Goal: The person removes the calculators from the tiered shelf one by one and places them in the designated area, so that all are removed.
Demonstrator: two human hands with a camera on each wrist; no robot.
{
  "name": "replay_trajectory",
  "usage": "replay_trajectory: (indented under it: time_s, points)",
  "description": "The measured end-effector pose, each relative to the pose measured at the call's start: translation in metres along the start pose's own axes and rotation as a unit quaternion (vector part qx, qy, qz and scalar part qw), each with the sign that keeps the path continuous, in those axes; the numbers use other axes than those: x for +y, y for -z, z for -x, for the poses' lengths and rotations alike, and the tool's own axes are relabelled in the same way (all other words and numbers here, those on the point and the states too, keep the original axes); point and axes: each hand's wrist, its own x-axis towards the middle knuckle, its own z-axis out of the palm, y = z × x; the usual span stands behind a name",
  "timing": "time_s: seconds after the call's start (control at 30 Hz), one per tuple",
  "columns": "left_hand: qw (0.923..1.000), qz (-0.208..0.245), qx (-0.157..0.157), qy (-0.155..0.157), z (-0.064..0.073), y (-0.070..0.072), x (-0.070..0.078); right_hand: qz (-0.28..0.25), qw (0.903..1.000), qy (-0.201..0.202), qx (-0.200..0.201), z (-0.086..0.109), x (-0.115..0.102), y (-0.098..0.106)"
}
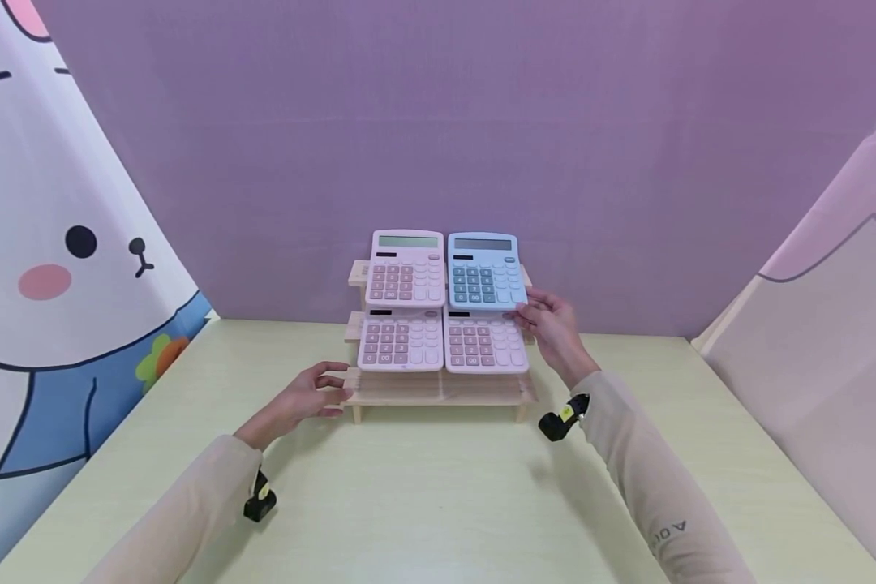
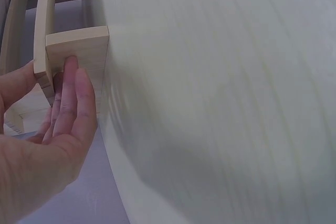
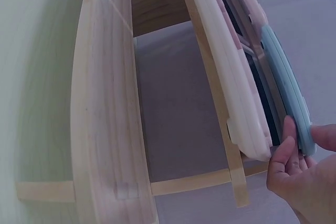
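While the head view is looking down on a wooden rack, the blue calculator is leaning at its upper right, just beside a pink calculator. Below them a lower left calculator and a lower right calculator are leaning back too, their screens hiding behind the upper pair. The right hand is pinching the blue one's lower right corner; the left hand is holding the lowest shelf's left end. A purple curtain is hanging behind the rack, while the worktop is reaching out in front and to both sides, so the easier room for moving is probably lying forward and right.

In the left wrist view, the thumb is resting at the shelf's edge and the fingers are reaching under it; a light, even hold is likely serving best, as pulling could shift the rack.

In the right wrist view, thumb and fingers are gripping the blue calculator from opposite faces. Because the fingers are sitting close to the lower right calculator's corner, small, lifting adjustments are seeming safer than dragging.
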Motion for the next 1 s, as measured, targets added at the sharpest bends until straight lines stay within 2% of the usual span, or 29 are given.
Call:
replay_trajectory:
  time_s: [0.2,0.53,1.0]
  points:
    - [1.0000,-0.002,0.001,0.003,-0.0008,0.0007,-0.0008,-0.004,0.9999,-0.012,0.005,-0.0005,0.0000,-0.0001]
    - [1.0000,-0.007,0.003,0.001,0.0004,-0.0010,-0.0001,-0.035,0.9994,-0.003,-0.008,0.0010,-0.0006,0.0016]
    - [0.9999,-0.011,0.006,0.005,-0.0016,-0.0011,-0.0005,-0.044,0.9988,-0.006,-0.021,0.0040,-0.0034,0.0044]
